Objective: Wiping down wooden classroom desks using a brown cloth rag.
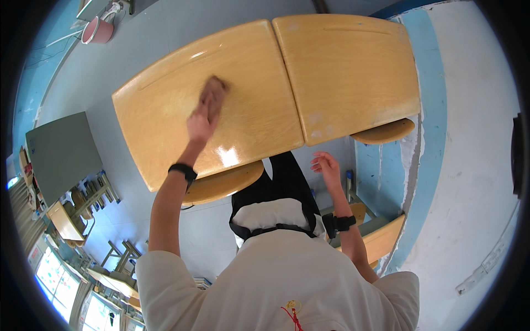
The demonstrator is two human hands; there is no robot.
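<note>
My left hand [202, 122] presses a brown cloth [214, 93] against the glossy top of the left wooden desk [256, 62]. The cloth is blurred, and its lower part lies under my fingers. Beside the front edge of the right wooden desk [356, 74], my right hand [326, 165] hangs in the air with its fingers loosely curled and apart. It holds nothing. The two desks stand side by side with a narrow gap between them. Pale worn patches mark the near left corner of the right desk's top.
Rounded wooden chair seats [232, 182] jut out under the desks' front edges. A blue and white wall [468, 124] with peeling paint borders the right desk. A pink bucket [98, 31] stands at the far left, and a grey-green board [64, 153] is nearer, above stacked furniture.
</note>
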